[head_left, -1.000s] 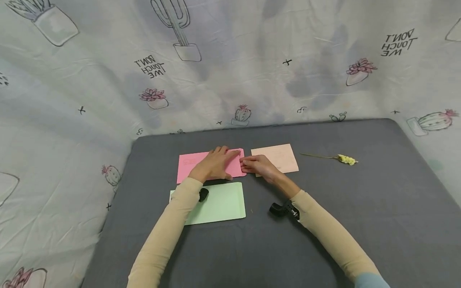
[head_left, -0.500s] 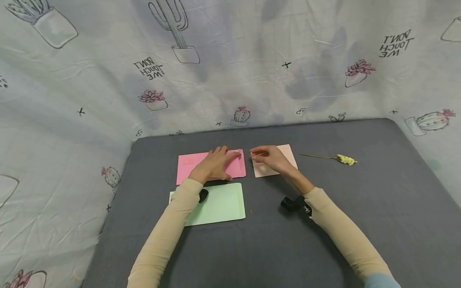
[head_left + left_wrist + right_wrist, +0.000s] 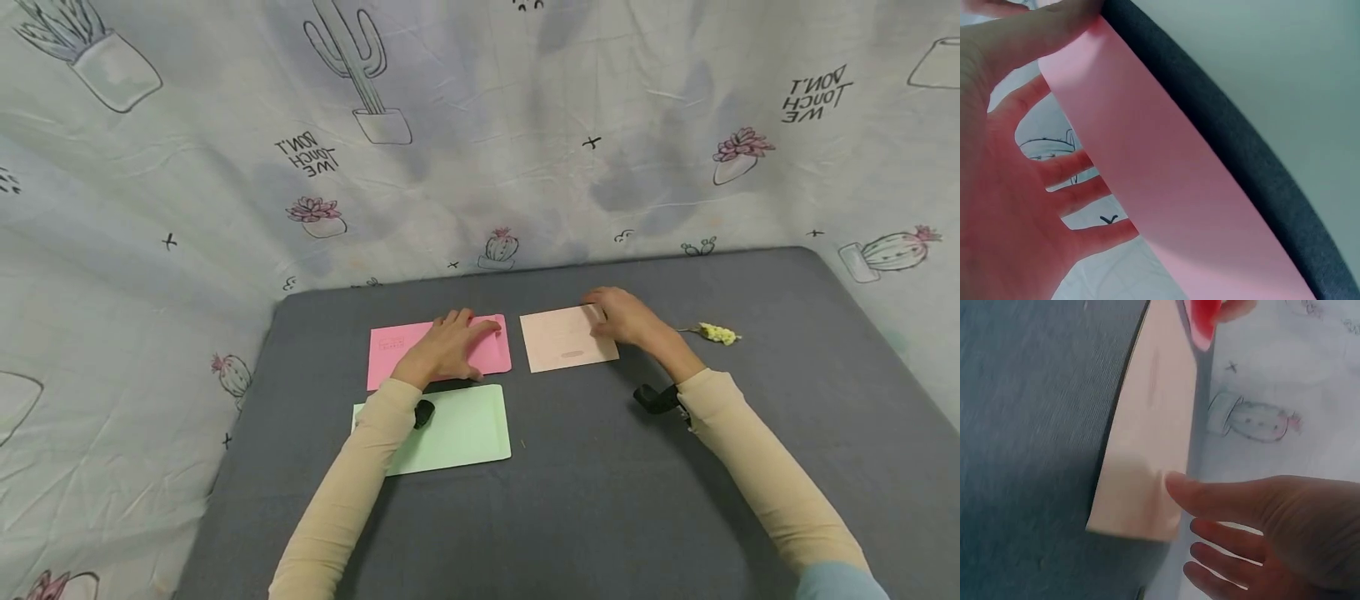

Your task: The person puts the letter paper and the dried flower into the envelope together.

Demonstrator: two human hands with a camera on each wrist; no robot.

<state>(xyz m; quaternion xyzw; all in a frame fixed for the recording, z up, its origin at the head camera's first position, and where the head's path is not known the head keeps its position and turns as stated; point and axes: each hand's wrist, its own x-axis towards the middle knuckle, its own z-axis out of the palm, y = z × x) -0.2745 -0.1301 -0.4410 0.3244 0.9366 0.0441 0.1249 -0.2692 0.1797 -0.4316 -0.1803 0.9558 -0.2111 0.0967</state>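
Observation:
My left hand rests on a pink envelope, fingers spread. In the left wrist view, the thumb lies at the envelope's near edge and the straight fingers reach its far edge. To the right lies a peach paper card with faint print. My right hand is at its upper right corner. In the right wrist view, the right thumb tip touches or hovers just over the card, which one I cannot tell. The other fingers extend loosely past the edge.
A pale green envelope lies in front of the pink one, partly under the left forearm. Right of the right hand lies a yellow flower, its stem mostly hidden. A grey cloth covers the table; a printed curtain hangs behind.
My right hand has left the pink envelope's right end and moved right across the peach card to its right edge. The left hand has stayed on the pink envelope.

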